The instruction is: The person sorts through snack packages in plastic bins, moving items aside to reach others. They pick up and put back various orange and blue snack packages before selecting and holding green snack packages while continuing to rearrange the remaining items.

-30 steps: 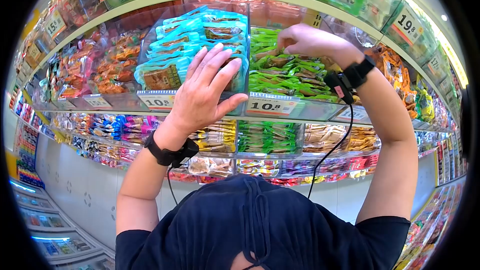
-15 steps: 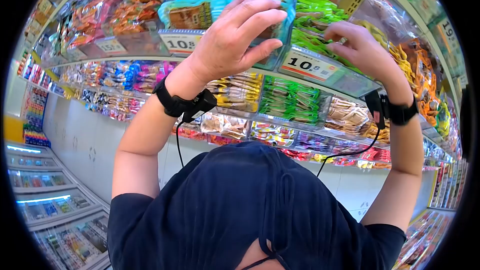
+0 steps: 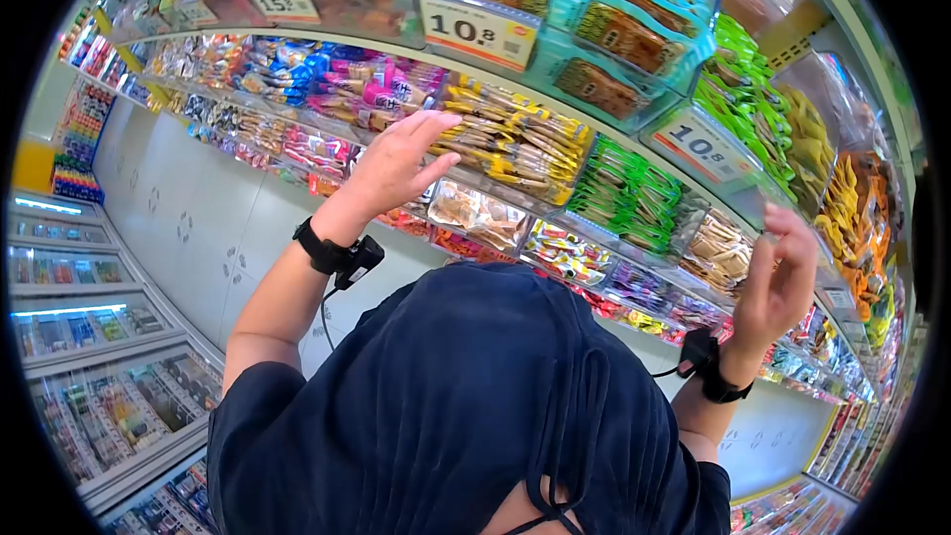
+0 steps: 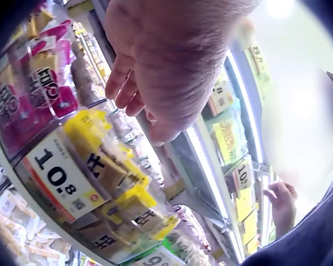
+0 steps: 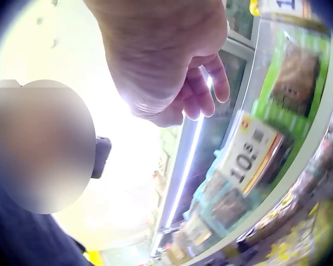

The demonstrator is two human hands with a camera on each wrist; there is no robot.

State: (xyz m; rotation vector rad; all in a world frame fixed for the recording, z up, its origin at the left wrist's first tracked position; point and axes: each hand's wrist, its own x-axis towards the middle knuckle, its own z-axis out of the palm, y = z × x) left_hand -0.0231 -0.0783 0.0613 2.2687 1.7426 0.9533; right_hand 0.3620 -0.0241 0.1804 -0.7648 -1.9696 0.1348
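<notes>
Snack shelving with clear plastic bins (image 3: 634, 129) fills the background. Both hands have withdrawn from the upper bins: left hand (image 3: 393, 166) hovers open-fingered near yellow packets (image 3: 515, 139), right hand (image 3: 778, 282) hangs loosely curled and empty, so no packet is taken.

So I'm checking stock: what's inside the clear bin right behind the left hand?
Yellow snack packets fill the clear bin, stacked flat. The left hand hides the bin's left end, so packets there can't be seen.

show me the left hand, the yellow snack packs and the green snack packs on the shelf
left hand (image 3: 396, 163), head view, on the back of the hand
yellow snack packs (image 3: 515, 139), head view, middle of the stacked packs
green snack packs (image 3: 626, 195), head view, middle of the pile in its bin
</notes>
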